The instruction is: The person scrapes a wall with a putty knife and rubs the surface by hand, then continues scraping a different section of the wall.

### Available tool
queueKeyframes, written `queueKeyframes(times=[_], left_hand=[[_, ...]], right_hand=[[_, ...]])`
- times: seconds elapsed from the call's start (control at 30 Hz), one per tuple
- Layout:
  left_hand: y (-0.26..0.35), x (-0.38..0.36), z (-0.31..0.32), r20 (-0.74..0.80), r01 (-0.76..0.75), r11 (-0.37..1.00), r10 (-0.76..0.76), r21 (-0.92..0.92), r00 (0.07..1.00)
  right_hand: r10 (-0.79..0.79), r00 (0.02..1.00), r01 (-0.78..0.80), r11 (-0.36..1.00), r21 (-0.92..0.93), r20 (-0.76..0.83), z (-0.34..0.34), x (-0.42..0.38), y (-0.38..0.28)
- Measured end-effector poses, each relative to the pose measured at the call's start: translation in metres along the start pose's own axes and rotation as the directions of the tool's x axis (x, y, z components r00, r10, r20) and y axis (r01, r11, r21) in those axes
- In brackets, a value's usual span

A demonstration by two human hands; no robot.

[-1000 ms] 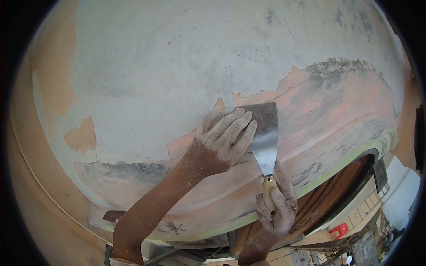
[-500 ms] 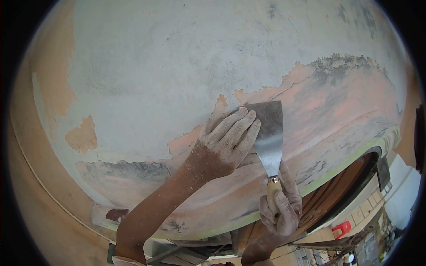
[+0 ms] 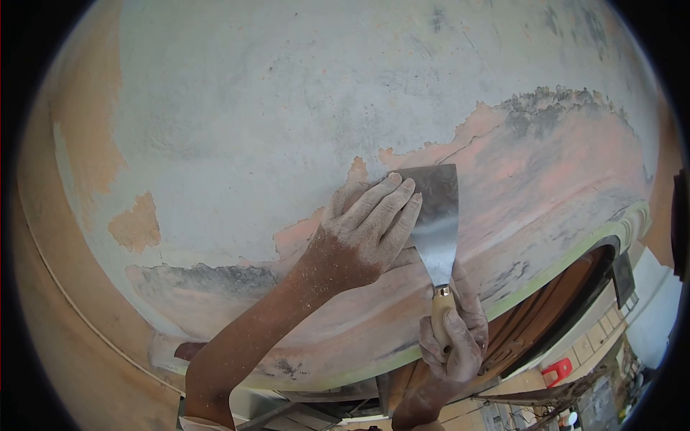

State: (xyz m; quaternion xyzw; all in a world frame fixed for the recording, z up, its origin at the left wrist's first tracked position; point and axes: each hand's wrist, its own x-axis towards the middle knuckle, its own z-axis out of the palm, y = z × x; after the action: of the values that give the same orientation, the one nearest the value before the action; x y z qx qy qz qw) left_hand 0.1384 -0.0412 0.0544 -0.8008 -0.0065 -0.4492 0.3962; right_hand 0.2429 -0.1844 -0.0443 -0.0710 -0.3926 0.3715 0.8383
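A putty knife point(image 3: 436, 241) with a wide metal blade and a pale wooden handle stands nearly upright against the wall, blade end up. My right hand point(image 3: 460, 341) is closed around its handle. My left hand point(image 3: 366, 226), back toward me, lays its fingertips over the left part of the blade, and its thumb reaches toward the blade's lower left side, partly hidden. Pale dust coats both hands. Behind them is a wall point(image 3: 237, 129) of pale grey-green paint, with a rough pinkish stripped band point(image 3: 546, 158) along the blade's right.
Below the wall runs a curved pale-green moulding point(image 3: 546, 280) above a brown wooden door point(image 3: 546, 316). A dark reddish piece point(image 3: 188, 350) lies on the ledge by my left forearm. Far below at right are a red stool point(image 3: 556, 372) and assorted clutter.
The view has shifted very slightly against the wall. Both hands keep their hold on the putty knife, with hardly any visible movement.
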Motion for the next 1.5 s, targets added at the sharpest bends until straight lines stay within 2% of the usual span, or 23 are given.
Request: queueKeyframes(times=[0.1, 0.2, 0.3, 0.43, 0.5, 0.6, 0.7, 0.8, 0.9, 1.0, 1.1, 1.2, 1.43, 1.5], left_hand=[[0.002, 0.005, -0.004, 0.0, 0.046, 0.999, -0.046, -0.025, 0.999], [0.008, 0.003, -0.005, -0.009, 0.071, 0.995, -0.072, -0.069, 0.997], [0.001, 0.006, -0.004, -0.028, 0.058, 0.996, -0.06, -0.061, 0.998], [0.01, 0.003, -0.007, -0.006, 0.086, 0.994, -0.086, -0.068, 0.996], [-0.001, 0.006, -0.004, -0.028, 0.054, 0.996, -0.056, -0.067, 0.998], [0.003, 0.003, -0.006, -0.011, 0.053, 0.997, -0.054, -0.055, 0.998], [-0.004, 0.005, -0.006, -0.017, 0.041, 0.998, -0.042, -0.056, 0.999], [0.001, 0.004, -0.008, 0.004, 0.077, 0.996, -0.077, -0.054, 0.997], [-0.001, 0.003, -0.007, -0.004, 0.065, 0.996, -0.065, -0.059, 0.998], [0.002, 0.003, -0.01, 0.005, 0.084, 0.995, -0.084, -0.063, 0.996], [0.002, 0.001, -0.008, 0.007, 0.064, 0.996, -0.064, -0.069, 0.998], [-0.007, 0.006, -0.008, -0.005, 0.044, 0.998, -0.044, -0.045, 0.999], [-0.004, 0.008, -0.008, 0.0, 0.048, 0.998, -0.048, -0.052, 0.999], [-0.002, 0.003, -0.004, -0.019, 0.027, 1.0, -0.027, -0.001, 0.999]], right_hand=[[-0.003, 0.997, 0.001, 1.0, -0.025, -0.08, 0.003, 0.008, 0.006], [0.007, 1.0, -0.007, 1.0, 0.004, -0.006, 0.002, 0.0, -0.003], [-0.018, 0.996, 0.014, 0.999, -0.045, -0.087, 0.009, 0.005, 0.004], [0.007, 0.999, -0.008, 1.0, -0.015, -0.039, 0.008, 0.001, -0.002], [-0.029, 0.999, 0.028, 0.998, -0.057, -0.014, 0.008, 0.003, 0.004], [0.031, 0.998, -0.032, 0.999, -0.021, -0.063, 0.007, 0.005, -0.003], [-0.012, 1.0, 0.012, 0.998, -0.061, -0.007, 0.006, 0.004, 0.005], [0.014, 0.998, -0.015, 0.999, -0.028, -0.061, 0.006, 0.009, 0.004], [-0.02, 1.0, 0.02, 1.0, -0.009, 0.001, 0.004, 0.003, 0.005], [0.002, 0.997, -0.007, 0.998, -0.065, -0.072, 0.007, 0.006, 0.005], [0.002, 1.0, -0.002, 1.0, -0.006, -0.015, 0.005, 0.001, 0.002], [-0.008, 0.998, 0.003, 0.998, -0.069, -0.07, 0.011, 0.009, 0.007], [-0.009, 1.0, 0.008, 1.0, -0.026, -0.027, 0.008, 0.007, 0.003], [0.001, 0.999, -0.002, 1.0, -0.019, -0.037, 0.01, 0.007, -0.002]])
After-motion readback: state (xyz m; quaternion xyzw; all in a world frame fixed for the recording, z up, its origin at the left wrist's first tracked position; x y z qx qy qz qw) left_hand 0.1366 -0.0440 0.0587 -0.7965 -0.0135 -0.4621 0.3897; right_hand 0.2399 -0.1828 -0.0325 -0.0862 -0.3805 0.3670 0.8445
